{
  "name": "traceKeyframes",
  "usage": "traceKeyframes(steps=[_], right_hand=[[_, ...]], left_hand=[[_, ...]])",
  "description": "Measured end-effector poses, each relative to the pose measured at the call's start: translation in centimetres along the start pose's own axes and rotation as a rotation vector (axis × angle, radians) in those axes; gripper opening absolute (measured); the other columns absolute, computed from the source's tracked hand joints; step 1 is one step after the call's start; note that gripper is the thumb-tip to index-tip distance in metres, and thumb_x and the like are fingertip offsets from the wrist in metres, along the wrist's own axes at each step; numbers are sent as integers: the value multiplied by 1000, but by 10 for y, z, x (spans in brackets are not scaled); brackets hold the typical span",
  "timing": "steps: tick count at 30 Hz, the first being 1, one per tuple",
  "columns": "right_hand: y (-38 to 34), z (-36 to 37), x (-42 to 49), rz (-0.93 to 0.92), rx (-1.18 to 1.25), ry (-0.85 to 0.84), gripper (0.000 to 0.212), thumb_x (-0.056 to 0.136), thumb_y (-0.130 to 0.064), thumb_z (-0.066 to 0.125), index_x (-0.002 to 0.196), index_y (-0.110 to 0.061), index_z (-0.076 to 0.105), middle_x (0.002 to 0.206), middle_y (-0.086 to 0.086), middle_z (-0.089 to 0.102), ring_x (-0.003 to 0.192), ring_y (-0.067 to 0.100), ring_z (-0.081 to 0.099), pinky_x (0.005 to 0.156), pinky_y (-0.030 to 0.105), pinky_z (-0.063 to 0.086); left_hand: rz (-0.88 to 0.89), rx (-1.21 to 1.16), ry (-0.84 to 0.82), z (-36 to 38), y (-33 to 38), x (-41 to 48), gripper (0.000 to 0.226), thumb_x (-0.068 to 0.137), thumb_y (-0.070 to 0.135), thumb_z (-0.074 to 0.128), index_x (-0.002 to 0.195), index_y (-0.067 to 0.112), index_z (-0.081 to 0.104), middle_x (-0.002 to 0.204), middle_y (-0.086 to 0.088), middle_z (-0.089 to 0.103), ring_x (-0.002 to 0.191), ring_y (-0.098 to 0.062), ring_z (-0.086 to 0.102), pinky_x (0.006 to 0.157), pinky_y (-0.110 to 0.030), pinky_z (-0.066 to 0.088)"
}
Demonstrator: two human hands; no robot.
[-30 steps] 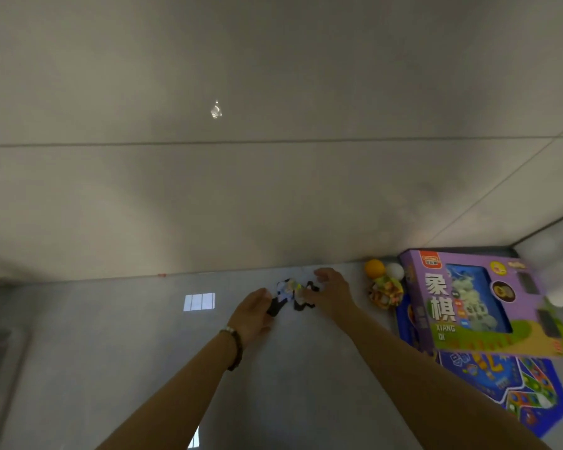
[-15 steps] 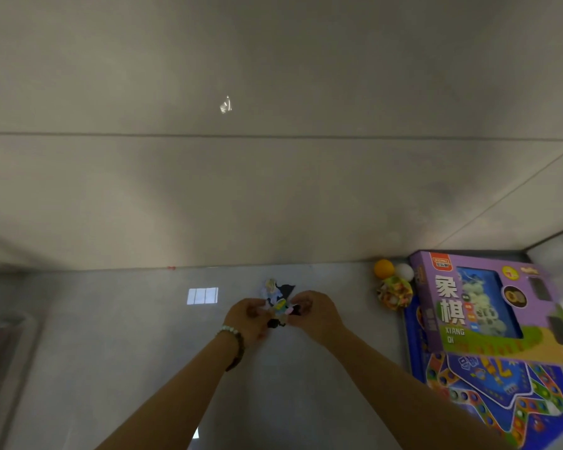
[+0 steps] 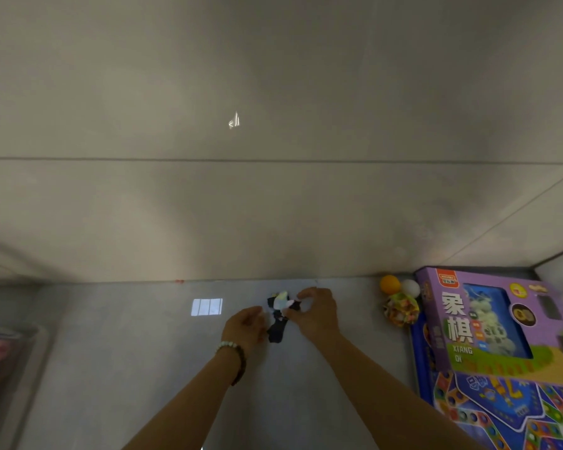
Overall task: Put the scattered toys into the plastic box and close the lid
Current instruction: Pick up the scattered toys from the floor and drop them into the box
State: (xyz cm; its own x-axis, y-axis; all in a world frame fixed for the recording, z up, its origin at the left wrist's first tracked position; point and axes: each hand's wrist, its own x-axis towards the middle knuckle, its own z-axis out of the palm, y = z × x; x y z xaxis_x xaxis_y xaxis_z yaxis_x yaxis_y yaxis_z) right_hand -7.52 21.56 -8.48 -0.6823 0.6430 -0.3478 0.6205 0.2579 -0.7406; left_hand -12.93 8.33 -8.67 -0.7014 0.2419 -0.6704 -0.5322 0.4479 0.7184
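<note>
A small black-and-white toy (image 3: 278, 315) with pale coloured patches sits between my hands just above the grey floor, near the wall. My right hand (image 3: 312, 315) pinches its upper right part with curled fingers and thumb. My left hand (image 3: 246, 326), with a bead bracelet on the wrist, holds the toy's left side; its fingertips are hidden behind the toy. The toy's dark lower end hangs down toward me. The plastic box (image 3: 4, 362) shows only as a blurred edge at the far left.
At the right lie a purple chess game box (image 3: 488, 319) on a blue game board (image 3: 507, 414), an orange ball (image 3: 389, 283), a white ball (image 3: 410, 288) and a multicoloured ball (image 3: 400, 308). The wall (image 3: 273, 190) rises straight ahead.
My hands drew together and gathered the toy, bunching it up. The toy now hangs lengthwise between them, and the view has shifted slightly.
</note>
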Motion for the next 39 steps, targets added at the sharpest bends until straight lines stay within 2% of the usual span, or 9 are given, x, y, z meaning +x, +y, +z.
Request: traceKeyframes(steps=[4, 10, 16, 18, 21, 24, 29, 34, 39], right_hand=[[-4, 3, 1, 85, 10, -32, 45, 78, -14, 73, 117, -9, 50, 118, 7, 49, 102, 18, 50, 81, 20, 37], [-7, 14, -5, 225, 17, -24, 46, 77, -14, 72, 117, -2, 53, 120, 17, 56, 109, 28, 56, 88, 28, 44], [-12, 5, -12, 208, 60, -178, 7, 77, -5, 72, 82, -8, 68, 85, 6, 61, 81, 17, 56, 72, 23, 44], [-14, 4, -15, 178, 19, -186, 26, 78, -6, 71, 63, -18, 53, 73, 3, 56, 72, 16, 53, 70, 24, 43], [-27, -2, -26, 215, 145, -195, 15, 78, -5, 72, 86, -7, 60, 90, 13, 61, 82, 22, 58, 84, 31, 50], [-48, -11, -41, 253, 322, -233, 27, 75, -2, 74, 99, -1, 61, 98, 16, 62, 85, 26, 61, 86, 37, 54], [-120, -33, -69, 138, 475, -444, 25, 76, 10, 69, 93, 0, 54, 82, 12, 61, 66, 14, 61, 50, 15, 53], [-222, -18, -115, -107, 374, -601, 27, 73, 1, 76, 91, -4, 57, 84, 12, 62, 68, 13, 64, 58, 19, 56], [-321, 43, -192, -208, 467, -772, 17, 83, -9, 68, 97, -13, 58, 90, 6, 65, 74, 14, 62, 63, 21, 52]], left_hand=[[8, 47, -78, 5, 1, 1, 33, 96, 16, 48, 127, 6, 54, 117, -16, 60, 107, -30, 59, 98, -42, 48], [-38, -22, -124, 6, -1, 4, 22, 97, 13, 45, 101, 6, 66, 103, -16, 62, 93, -28, 58, 89, -38, 49], [-71, 15, -163, 6, -2, -1, 26, 98, 12, 45, 120, 5, 55, 108, -14, 59, 82, -17, 60, 60, -15, 51], [-94, -22, -174, 5, 0, -6, 29, 98, 16, 46, 123, 6, 55, 110, -13, 60, 87, -19, 60, 65, -18, 50], [-101, -72, -171, -1, 10, -21, 30, 97, 24, 47, 123, 11, 55, 116, -10, 57, 105, -23, 55, 86, -29, 45], [-110, -212, -164, -18, 29, -42, 25, 96, 21, 50, 118, 12, 56, 110, -9, 57, 97, -22, 56, 82, -28, 47], [-19, -229, -112, -85, 74, -87, 7, 90, 20, 59, 92, 15, 64, 99, -9, 63, 79, -14, 60, 67, -22, 48], [158, -75, -27, -190, 118, -158, 22, 87, 26, 62, 106, 13, 62, 89, -4, 66, 80, -11, 61, 63, -18, 49], [303, -183, 291, -340, 117, -230, 21, 92, 18, 56, 107, 5, 63, 87, -11, 62, 71, -13, 58, 53, -14, 51]])
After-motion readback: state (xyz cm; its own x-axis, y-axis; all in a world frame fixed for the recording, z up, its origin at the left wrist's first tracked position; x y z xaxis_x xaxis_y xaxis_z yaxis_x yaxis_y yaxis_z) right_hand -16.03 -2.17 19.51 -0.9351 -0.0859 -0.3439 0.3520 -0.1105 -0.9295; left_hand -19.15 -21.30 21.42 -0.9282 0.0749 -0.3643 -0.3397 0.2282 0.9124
